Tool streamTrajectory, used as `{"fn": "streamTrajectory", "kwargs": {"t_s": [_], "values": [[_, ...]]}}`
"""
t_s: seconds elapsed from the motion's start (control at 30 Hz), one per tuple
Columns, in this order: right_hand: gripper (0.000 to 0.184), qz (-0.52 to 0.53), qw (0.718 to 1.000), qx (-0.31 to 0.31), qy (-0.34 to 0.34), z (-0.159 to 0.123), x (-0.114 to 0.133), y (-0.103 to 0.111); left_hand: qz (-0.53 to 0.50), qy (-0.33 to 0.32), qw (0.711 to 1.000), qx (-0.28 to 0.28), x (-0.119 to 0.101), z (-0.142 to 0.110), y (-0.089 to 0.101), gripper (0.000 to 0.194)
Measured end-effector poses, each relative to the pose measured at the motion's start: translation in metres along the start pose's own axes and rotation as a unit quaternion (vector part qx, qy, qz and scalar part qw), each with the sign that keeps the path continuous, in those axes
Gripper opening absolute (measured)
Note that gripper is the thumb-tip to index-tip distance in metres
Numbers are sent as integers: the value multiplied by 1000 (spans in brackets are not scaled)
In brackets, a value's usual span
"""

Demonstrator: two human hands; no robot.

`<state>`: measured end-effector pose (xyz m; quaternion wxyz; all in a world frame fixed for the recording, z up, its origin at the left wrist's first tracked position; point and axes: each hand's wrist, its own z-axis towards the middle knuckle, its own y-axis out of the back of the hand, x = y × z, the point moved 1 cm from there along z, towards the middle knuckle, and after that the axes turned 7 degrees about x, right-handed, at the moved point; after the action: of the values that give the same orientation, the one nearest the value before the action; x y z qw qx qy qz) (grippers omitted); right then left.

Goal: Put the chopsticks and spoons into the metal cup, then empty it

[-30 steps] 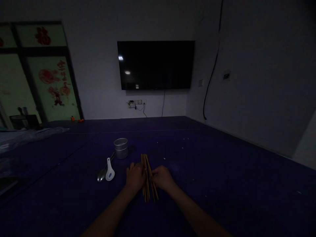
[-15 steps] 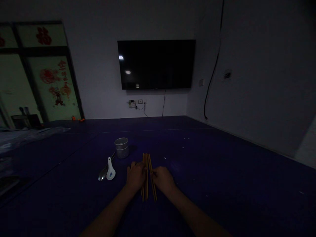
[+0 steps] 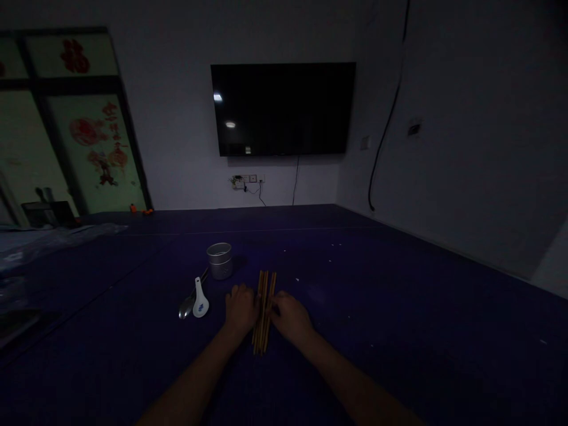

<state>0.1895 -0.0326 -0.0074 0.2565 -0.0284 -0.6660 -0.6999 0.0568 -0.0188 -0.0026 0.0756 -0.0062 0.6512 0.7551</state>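
A bundle of several wooden chopsticks (image 3: 265, 290) lies on the dark blue surface (image 3: 399, 307), pointing away from me. My left hand (image 3: 240, 310) presses against the bundle's left side and my right hand (image 3: 290, 316) against its right side, fingers curled in on the sticks. Left of my hands lie a white ceramic spoon (image 3: 200, 301) and a metal spoon (image 3: 187, 304), side by side. A small metal cup (image 3: 219, 260) stands upright just beyond them.
A black wall-mounted TV (image 3: 283, 108) hangs ahead above a power socket (image 3: 246, 179). A glass door with red paper decorations (image 3: 95, 142) is at the left. Clear plastic sheeting (image 3: 39, 242) lies on the surface's far left. The room is dim.
The chopsticks, splayed a second ago, have been squeezed into a tighter, straighter bundle between my hands. The view has tilted slightly down.
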Motion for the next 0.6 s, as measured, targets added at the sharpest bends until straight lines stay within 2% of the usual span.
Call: {"fn": "streamTrajectory", "kwargs": {"t_s": [0.33,0.6], "values": [[28,15,1000,10,17,-2,4,1,12,-4,999,30,0,2,-4,40],[27,10,999,-3,37,-1,2,-2,16,-11,1000,11,3,3,-7,37]]}}
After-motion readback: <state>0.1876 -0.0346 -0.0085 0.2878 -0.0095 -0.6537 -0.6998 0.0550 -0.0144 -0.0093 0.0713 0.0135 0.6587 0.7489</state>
